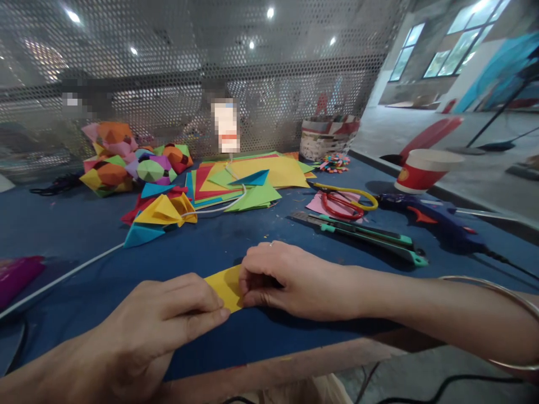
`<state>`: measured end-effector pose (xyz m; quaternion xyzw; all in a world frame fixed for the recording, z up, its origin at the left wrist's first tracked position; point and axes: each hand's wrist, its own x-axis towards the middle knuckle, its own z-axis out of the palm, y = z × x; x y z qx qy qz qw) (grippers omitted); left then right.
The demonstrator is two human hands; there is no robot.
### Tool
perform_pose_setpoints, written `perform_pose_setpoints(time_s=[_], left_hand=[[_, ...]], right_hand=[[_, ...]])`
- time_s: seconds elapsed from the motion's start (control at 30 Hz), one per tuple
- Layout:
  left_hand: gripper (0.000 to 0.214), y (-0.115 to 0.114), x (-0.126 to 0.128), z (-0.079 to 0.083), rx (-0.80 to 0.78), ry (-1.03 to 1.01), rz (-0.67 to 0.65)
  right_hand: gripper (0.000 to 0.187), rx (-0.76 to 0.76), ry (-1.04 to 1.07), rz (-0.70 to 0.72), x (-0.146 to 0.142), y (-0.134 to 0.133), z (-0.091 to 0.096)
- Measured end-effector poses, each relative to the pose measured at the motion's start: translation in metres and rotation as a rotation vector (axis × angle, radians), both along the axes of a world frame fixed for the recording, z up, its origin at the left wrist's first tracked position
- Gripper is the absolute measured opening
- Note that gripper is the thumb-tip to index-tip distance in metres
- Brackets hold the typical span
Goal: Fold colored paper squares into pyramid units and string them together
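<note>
Between my two hands lies a strip of yellow paper [226, 287], low over the blue tabletop near its front edge. My left hand [168, 314] pinches its left end between thumb and fingers. At the other end, my right hand [282, 280] has its fingers curled closed on the paper, hiding that part. Behind the hands sit folded paper pieces [162, 210] in yellow, blue and red. A stack of coloured paper sheets [269, 171] lies farther back. To the right of the stack rest red and yellow-handled scissors [343, 205] and a green and black utility knife [370, 233].
Folded paper balls [138, 163] stand at the back left. A glue gun [438, 221] with its cord and a red and white paper cup [427, 171] are on the right. A white cable [80, 272] crosses the left side. A basket [326, 137] stands against the perforated screen.
</note>
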<state>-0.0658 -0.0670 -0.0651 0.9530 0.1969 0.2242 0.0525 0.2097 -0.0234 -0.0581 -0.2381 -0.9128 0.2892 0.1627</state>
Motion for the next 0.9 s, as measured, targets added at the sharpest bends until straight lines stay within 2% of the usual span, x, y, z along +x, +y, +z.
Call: perform_pose_setpoints(time_s=[0.17,0.3,0.4,0.6,0.8,0.9], left_hand=[[0.037,-0.003,-0.012,-0.002,-0.011,0.038,-0.060],[0.038,-0.012,-0.024,-0.012,-0.102,-0.058,0.035],[0.037,-0.017,-0.031,-0.013,-0.143,-0.043,0.068],[0.039,-0.024,-0.044,-0.011,0.021,0.011,0.045],[0.050,-0.032,-0.059,-0.026,0.042,-0.011,0.138],[0.046,-0.030,-0.056,-0.021,0.094,0.029,0.122]], right_hand=[[0.011,-0.019,0.009,0.005,0.000,0.001,0.000],[0.011,-0.027,0.026,0.006,0.000,0.001,0.001],[0.012,-0.035,0.047,0.007,-0.001,0.000,0.001],[0.014,-0.037,0.056,-0.004,-0.002,-0.002,0.001],[0.014,-0.035,0.027,-0.020,-0.003,-0.003,0.003],[0.014,-0.028,0.023,-0.022,-0.003,-0.002,0.002]])
